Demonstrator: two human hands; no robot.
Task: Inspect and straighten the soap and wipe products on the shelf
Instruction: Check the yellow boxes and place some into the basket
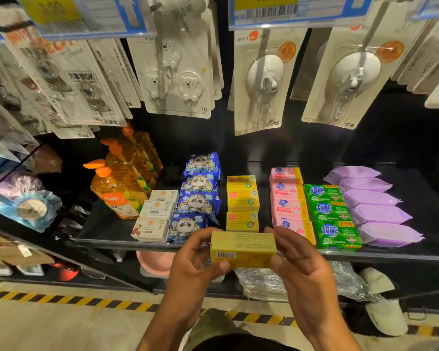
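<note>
A yellow soap box (243, 248) is held in front of the shelf edge, barcode side toward me. My left hand (197, 264) grips its left end and my right hand (298, 262) grips its right end. Behind it on the black shelf (107, 229) runs a row of yellow soap boxes (242, 203). To the left lie blue panda wipe packs (199, 198) and white soap boxes (157, 214). To the right lie pink soap bars (288, 198), green soap bars (331, 216) and purple wipe packs (373, 206).
Orange pump bottles (127, 178) stand at the shelf's left. Carded hooks (261, 79) hang above on pegs under price tags. A pink basin (155, 262) and wrapped goods sit on the lower shelf. Yellow-black tape (61, 298) marks the floor.
</note>
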